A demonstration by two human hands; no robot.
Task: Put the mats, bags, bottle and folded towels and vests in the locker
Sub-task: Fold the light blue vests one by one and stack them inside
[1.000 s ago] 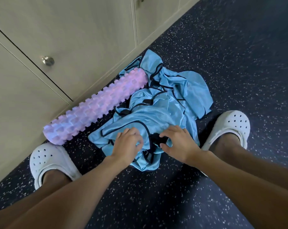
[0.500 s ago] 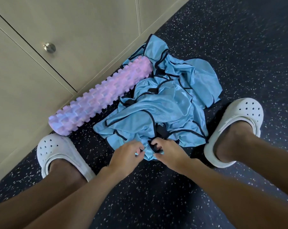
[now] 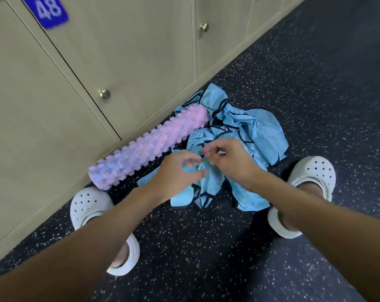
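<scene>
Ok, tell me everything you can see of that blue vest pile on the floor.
The vests are light blue, thin, slightly shiny fabric edged in dark trim. They lie crumpled in one unfolded heap on the speckled dark floor. The heap's far side lies against the end of the pink ridged roller. The left hand grips a bunch at the near side, and the right hand pinches fabric beside it.

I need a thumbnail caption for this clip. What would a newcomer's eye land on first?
The crumpled heap of blue vests on the dark speckled floor, where the left hand and right hand grip the cloth. Next, the pink ridged foam roller along the foot of the beige lockers, its far end against the heap, and the blue 48 plate at top left.
</scene>
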